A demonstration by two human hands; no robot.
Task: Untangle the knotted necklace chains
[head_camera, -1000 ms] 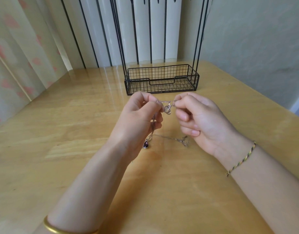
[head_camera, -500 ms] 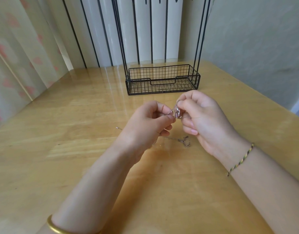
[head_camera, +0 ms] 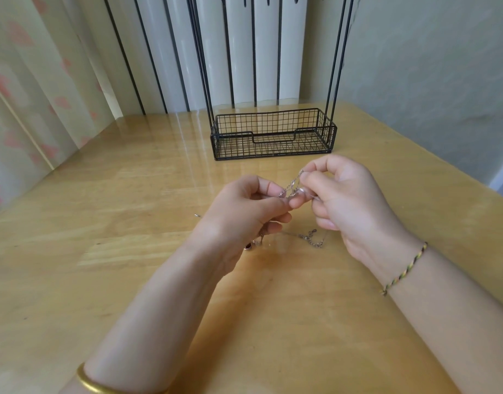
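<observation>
As left hand (head_camera: pixel 244 214) and right hand (head_camera: pixel 352 200) pinch chains (head_camera: pixel 289 185), the knot (head_camera: pixel 298 191) blurs.

Both forearms are bare up to the left hand (head_camera: pixel 244 211) and the right hand (head_camera: pixel 349 200), the left wrist ringed by a smooth, plain gold bangle (head_camera: pixel 94 382), the right wrist by a thin braided cord bracelet (head_camera: pixel 403 270) of twisted yellow, black and green strands

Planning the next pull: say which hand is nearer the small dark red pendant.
Left. The left hand is right beside the small dark red pendant; the right hand is farther, off to its right.
</observation>
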